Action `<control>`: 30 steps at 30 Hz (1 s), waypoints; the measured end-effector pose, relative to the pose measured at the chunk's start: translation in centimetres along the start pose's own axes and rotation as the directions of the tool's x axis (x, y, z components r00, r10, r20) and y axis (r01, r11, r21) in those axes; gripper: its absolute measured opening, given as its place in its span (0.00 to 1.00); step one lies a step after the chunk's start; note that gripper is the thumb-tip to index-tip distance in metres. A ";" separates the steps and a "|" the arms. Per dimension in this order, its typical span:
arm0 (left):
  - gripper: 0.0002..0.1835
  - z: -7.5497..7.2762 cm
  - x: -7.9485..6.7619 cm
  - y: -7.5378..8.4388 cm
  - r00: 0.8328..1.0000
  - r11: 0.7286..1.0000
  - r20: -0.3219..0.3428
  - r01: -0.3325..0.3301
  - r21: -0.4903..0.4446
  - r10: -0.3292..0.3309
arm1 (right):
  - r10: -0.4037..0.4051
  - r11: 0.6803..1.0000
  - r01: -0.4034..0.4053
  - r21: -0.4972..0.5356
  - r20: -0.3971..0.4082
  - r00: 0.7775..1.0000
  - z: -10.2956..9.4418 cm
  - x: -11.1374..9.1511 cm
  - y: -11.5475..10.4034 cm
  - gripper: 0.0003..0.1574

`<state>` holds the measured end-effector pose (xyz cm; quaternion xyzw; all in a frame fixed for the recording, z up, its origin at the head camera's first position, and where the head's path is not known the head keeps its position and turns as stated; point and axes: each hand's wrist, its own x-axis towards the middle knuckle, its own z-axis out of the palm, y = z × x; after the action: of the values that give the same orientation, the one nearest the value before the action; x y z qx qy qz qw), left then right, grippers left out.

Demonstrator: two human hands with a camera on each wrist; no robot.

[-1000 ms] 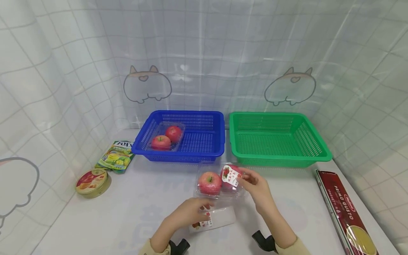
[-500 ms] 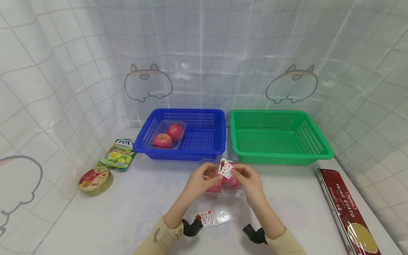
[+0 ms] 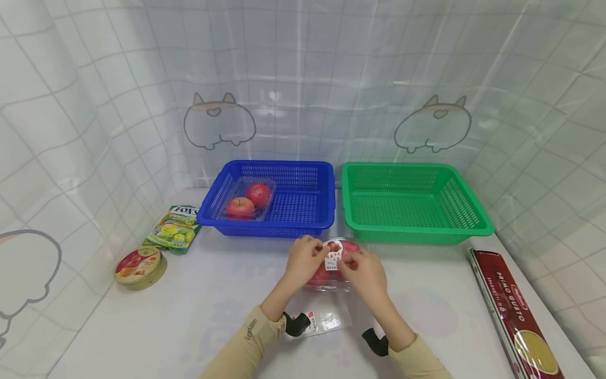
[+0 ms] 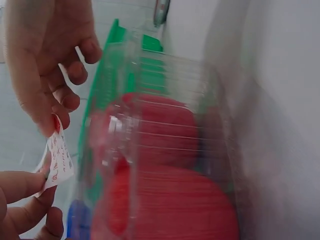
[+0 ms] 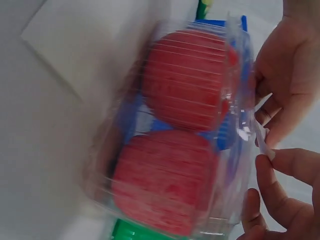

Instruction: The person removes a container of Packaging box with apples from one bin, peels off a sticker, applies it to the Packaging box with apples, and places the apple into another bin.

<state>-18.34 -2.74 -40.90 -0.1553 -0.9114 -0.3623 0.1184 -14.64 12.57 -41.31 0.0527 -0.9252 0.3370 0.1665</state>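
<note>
A white label [image 3: 333,256] with red print and an apple picture is stretched between both hands. My left hand [image 3: 303,261] pinches its left edge, and its fingertips show at the lower left of the left wrist view. On the opposite edge, my right hand [image 3: 367,272] pinches the label, seen at the lower right of the right wrist view. Just below the label lies a clear plastic box [image 3: 331,287] on the table. Two red apples [image 5: 185,80] are inside it, partly hidden by the hands in the head view. A label backing sheet [image 3: 333,319] lies nearer me, partly covered by the left wrist mount.
A blue basket [image 3: 265,231] at the back holds another clear box of apples [image 3: 240,208]. Beside it stands a green basket [image 3: 416,237]. On the left are a FOX'S bag [image 3: 175,229] and a round tin [image 3: 138,267]; a spaghetti pack [image 3: 513,310] lies right.
My left hand has come up from the backing sheet to the label, and now both hands hold it. The label has lifted and turned more upright over the apple box.
</note>
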 end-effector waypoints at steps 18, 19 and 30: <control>0.09 1.5 0.0 -0.4 1.000 0.980 0.001 -0.016 0.198 0.016 | 0.020 0.982 -0.020 -0.187 0.000 1.000 1.2 -0.1 0.7 0.13; 0.09 1.5 0.0 -0.4 1.000 0.979 -0.001 -0.018 0.201 0.018 | 0.017 0.981 -0.017 -0.191 -0.003 1.000 1.2 -0.1 0.7 0.13; 0.10 2.0 0.0 -0.9 0.999 0.980 -0.044 -0.022 0.198 0.031 | -0.025 0.991 0.018 -0.131 -0.046 0.999 1.6 -0.1 1.1 0.11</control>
<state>-18.85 -1.92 -42.90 -0.1464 -0.9376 -0.2721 0.1595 -15.19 12.40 -43.15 0.0437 -0.9404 0.2752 0.1951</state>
